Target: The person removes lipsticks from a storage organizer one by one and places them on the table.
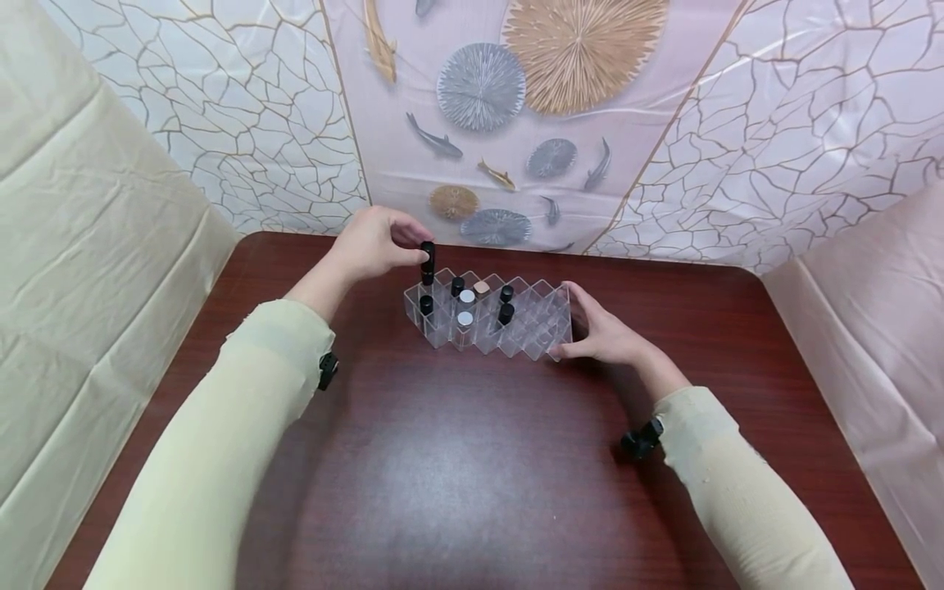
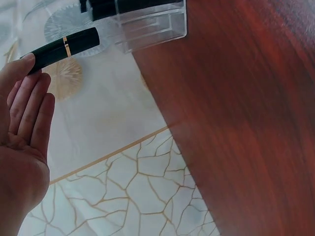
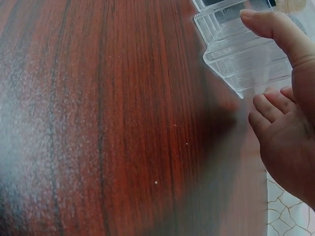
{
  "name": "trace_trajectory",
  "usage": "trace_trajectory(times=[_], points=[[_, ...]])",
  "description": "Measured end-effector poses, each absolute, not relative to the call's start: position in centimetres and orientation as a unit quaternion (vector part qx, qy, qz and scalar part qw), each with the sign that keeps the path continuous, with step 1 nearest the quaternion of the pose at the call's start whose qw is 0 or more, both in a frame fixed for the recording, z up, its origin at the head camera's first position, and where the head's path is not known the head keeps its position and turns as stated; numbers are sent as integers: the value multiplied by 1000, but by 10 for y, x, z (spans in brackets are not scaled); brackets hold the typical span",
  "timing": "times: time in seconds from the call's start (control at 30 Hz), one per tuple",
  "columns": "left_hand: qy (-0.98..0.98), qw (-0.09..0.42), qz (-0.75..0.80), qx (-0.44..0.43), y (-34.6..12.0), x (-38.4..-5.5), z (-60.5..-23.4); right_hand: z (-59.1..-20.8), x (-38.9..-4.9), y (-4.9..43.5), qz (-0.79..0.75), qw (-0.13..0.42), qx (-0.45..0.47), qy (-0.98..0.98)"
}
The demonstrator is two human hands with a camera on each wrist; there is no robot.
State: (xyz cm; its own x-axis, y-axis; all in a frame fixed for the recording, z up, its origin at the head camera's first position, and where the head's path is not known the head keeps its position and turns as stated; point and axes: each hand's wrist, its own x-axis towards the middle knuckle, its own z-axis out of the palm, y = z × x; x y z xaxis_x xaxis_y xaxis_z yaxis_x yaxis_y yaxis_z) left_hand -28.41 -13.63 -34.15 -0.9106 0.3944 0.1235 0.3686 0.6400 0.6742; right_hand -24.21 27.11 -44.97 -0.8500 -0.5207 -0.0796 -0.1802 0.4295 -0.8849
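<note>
My left hand (image 1: 372, 242) pinches a black lipstick tube (image 1: 428, 264) upright between thumb and fingers, just above the left back of a clear lipstick organizer (image 1: 542, 315). A gold band rings the tube's middle in the left wrist view. At the organizer's right end my right hand (image 1: 608, 336) grips it, thumb at the front side and fingers at the back. Inside the compartments stand several tubes: black ones, among them a tube at the left front (image 1: 426, 305), two with silvery white tops (image 1: 465, 319), and one with a peach top (image 1: 482, 287). The right-hand compartments hold none.
The organizer stands near the back of a dark red-brown wooden table (image 1: 457, 467). Behind it hangs a patterned cloth (image 1: 516, 156), with pale cloth walls at the left (image 1: 74, 246) and right. Black wrist cameras (image 1: 642, 438) sit on both sleeves.
</note>
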Motion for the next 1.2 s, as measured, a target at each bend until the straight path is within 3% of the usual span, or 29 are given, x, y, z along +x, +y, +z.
trace_trajectory(times=[0.4,1.2], points=[[909,8,365,201,-152,-274,-324,-449,-241,271,-485,170,-208,832],[912,-1,342,226,-170,-236,-331,-449,-242,271,-481,172,-210,834]])
